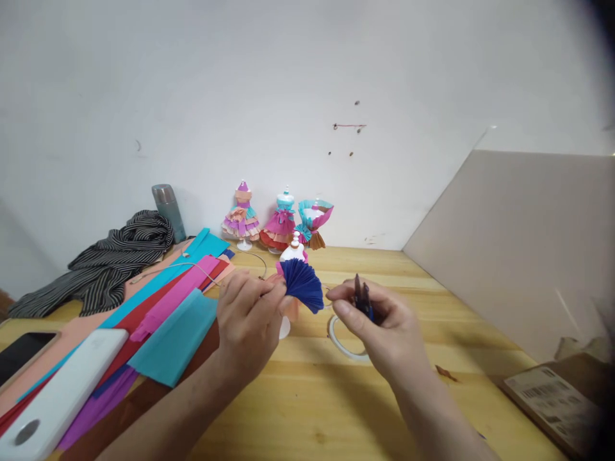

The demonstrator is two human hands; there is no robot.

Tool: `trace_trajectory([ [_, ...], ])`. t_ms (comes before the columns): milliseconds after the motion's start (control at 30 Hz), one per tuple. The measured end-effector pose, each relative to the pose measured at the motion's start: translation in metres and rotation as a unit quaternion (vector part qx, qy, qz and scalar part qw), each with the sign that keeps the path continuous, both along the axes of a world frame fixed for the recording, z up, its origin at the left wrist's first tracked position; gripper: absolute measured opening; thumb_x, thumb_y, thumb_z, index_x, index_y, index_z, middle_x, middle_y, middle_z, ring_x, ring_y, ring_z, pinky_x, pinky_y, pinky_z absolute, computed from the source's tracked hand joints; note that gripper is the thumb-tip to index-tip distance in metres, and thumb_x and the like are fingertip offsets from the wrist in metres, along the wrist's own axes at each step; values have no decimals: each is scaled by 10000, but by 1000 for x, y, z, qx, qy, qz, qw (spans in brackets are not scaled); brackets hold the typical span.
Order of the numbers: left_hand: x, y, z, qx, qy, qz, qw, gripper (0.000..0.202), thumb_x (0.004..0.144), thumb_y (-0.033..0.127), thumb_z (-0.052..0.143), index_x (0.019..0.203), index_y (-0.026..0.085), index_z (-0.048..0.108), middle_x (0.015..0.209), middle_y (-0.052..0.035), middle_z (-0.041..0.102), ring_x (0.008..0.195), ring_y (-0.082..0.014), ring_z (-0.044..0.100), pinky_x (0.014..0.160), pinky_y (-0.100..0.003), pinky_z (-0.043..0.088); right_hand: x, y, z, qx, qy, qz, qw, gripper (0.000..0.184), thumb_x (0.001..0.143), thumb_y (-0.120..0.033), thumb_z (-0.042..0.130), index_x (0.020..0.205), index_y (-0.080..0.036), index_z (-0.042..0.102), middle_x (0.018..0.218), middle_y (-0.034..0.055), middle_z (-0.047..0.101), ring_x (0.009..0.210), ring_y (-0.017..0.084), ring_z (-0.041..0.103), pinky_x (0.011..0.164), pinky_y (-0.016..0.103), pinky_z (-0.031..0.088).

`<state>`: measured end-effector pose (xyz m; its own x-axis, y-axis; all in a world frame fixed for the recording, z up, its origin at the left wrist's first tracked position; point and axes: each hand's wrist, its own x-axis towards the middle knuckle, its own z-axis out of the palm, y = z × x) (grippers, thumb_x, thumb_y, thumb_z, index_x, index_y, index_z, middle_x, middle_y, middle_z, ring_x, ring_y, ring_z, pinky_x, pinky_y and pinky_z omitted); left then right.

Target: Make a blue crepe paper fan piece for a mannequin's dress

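Between the fingers of my left hand (252, 314) is the narrow end of a pleated dark blue paper fan (303, 285), its folds spread toward the right. My right hand (379, 323) is closed around small dark pliers or snips (364, 299), jaws pointing up; the exact kind is unclear. Its thumb and index finger meet near the fan's right edge, apart from it. Behind the fan stands a small white dress form (294, 251), partly hidden. A roll of white tape (343, 349) lies on the table beneath my right hand.
Several paper-dressed mini mannequins (241, 218) stand along the wall. Coloured crepe paper (175, 336), a white handheld object (67, 390), a phone (24, 355), striped cloth (122, 256) and a flask (169, 210) occupy the left. A cardboard box (552, 403) sits right.
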<state>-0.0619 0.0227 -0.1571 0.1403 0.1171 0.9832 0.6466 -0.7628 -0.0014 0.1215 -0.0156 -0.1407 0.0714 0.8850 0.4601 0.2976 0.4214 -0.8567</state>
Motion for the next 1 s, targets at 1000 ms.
trace_trajectory([
  [1000,-2,5,-5,58,125,-22,990,139,829,61,642,942,143,647,774,-42,704,812,-168,628,900,-392,518,36,0,18,13,-88,69,994,455,900,-530,526,1084,-170,733,569,-15,447,503,122,417,461,248,361],
])
